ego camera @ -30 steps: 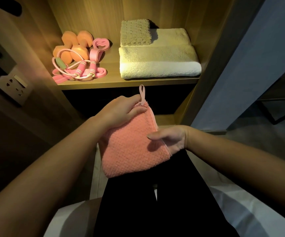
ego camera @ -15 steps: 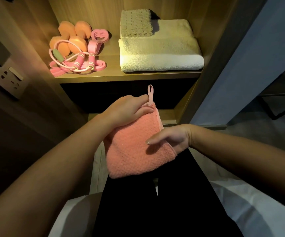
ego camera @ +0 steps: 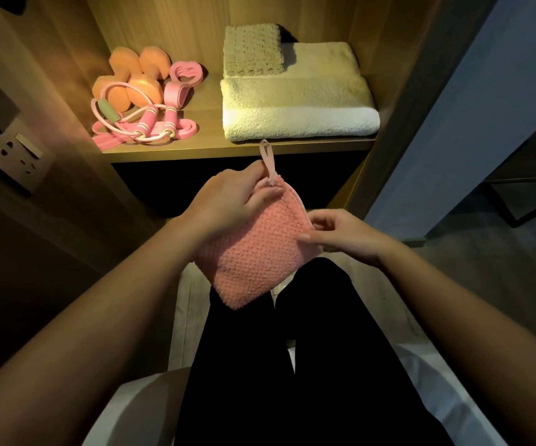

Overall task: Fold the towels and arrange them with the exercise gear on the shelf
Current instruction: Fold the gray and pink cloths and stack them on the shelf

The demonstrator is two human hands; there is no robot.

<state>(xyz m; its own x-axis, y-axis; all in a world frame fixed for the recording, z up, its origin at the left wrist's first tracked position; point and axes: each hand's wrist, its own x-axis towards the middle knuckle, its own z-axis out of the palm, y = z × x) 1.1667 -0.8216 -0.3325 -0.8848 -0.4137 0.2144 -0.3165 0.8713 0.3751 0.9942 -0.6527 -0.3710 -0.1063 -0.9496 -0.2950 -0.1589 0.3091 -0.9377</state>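
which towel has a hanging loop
The pink towel, gripped by left hand and right hand; the white towel and small beige towel on the shelf show none.

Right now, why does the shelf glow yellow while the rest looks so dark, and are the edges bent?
Head view: warm light falls inside the shelf, brightest on the dumbbells and big towel; the pink towel, left hand and right hand sit dimmer but sharp; the wide lens slants the shelf's side walls.
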